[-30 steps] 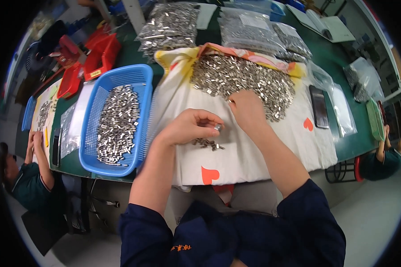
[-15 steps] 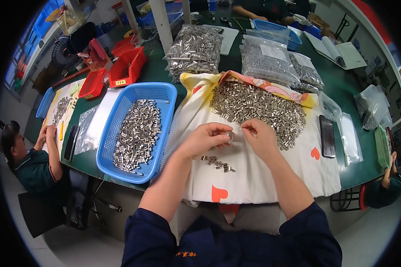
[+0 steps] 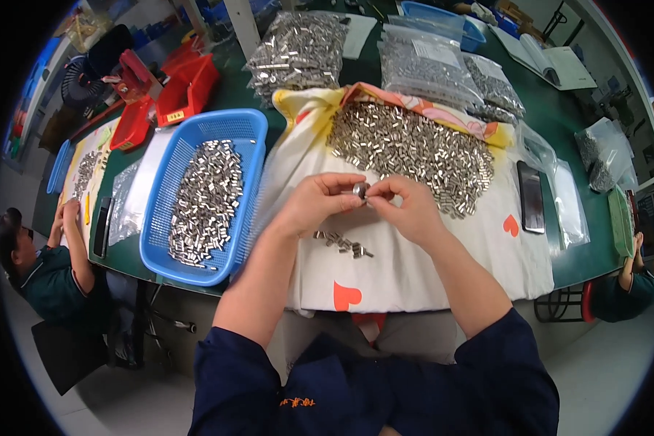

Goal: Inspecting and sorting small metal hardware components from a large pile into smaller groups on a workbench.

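My left hand (image 3: 318, 204) pinches a small round shiny metal piece (image 3: 360, 190) above the white cloth (image 3: 450, 269). The fingertips of my right hand (image 3: 412, 208) are closed and meet the edge of that piece; whatever they hold is too small to make out. Beyond my hands, a wide pile of small silvery metal sleeves (image 3: 414, 149) covers the far part of the cloth. A little group of the same sleeves (image 3: 341, 243) lies apart, just below my left hand. To the left stands a blue plastic basket (image 3: 152, 243) with many sleeves (image 3: 207, 200) inside.
Clear bags full of metal parts (image 3: 298, 54) and more bags (image 3: 425, 69) stand at the back. A black phone (image 3: 531, 200) lies right of the cloth. Red bins (image 3: 187, 89) sit at the back left. A co-worker (image 3: 47, 265) sits at the left, another (image 3: 628, 283) at the right.
My right hand has come in to the left, and its fingertips now meet the round piece in my left hand. The whole view has shifted slightly, with the table appearing higher.
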A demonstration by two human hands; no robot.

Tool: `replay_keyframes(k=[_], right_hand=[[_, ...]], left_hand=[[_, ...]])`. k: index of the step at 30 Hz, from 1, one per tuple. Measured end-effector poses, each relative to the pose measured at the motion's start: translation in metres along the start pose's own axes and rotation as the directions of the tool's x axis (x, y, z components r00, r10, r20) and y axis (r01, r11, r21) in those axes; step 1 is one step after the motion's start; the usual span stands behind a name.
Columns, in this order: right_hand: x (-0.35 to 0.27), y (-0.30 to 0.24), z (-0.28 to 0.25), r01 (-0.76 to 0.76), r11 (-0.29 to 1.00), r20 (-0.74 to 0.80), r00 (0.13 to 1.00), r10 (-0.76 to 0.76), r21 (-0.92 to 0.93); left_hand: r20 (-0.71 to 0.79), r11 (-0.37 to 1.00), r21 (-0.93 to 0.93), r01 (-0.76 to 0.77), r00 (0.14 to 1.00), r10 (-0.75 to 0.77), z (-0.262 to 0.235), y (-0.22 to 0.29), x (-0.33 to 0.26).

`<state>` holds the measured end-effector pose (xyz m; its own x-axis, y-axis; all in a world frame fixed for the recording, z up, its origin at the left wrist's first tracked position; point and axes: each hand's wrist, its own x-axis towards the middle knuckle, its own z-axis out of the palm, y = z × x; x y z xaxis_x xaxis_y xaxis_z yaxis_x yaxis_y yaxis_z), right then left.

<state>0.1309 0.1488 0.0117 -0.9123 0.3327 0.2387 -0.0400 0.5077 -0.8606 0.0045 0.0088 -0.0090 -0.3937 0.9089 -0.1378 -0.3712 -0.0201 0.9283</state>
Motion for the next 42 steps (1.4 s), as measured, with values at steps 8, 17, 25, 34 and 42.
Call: replay_keyframes(k=[8, 17, 25, 34, 42], right_hand=[[0.000, -0.004, -0.001, 0.046, 0.998, -0.051, 0.998, -0.048, -0.036], [-0.005, -0.002, 0.007, 0.189, 0.945, -0.114, 0.967, -0.226, -0.269], [0.000, -0.012, -0.008, -0.138, 0.990, 0.096, 0.986, 0.136, 0.015], [0.012, 0.017, -0.039, -0.276, 0.956, -0.166, 0.952, 0.257, -0.098], [0.007, 0.035, -0.031, 0.028, 0.747, -0.009, 0.999, -0.046, -0.665]], left_hand=[[-0.005, 0.999, 0.026, 0.033, 0.999, -0.033, 0.006, 0.004, 0.001], [-0.077, 0.983, 0.183, -0.019, 0.996, 0.033, 0.011, 0.000, -0.001], [-0.014, 0.987, 0.156, 0.041, 0.999, -0.039, 0.011, 0.009, -0.006], [0.132, 0.959, 0.232, 0.164, 0.971, -0.198, 0.010, 0.015, -0.012], [0.151, 0.954, 0.274, 0.124, 0.974, -0.170, 0.012, 0.013, -0.008]])
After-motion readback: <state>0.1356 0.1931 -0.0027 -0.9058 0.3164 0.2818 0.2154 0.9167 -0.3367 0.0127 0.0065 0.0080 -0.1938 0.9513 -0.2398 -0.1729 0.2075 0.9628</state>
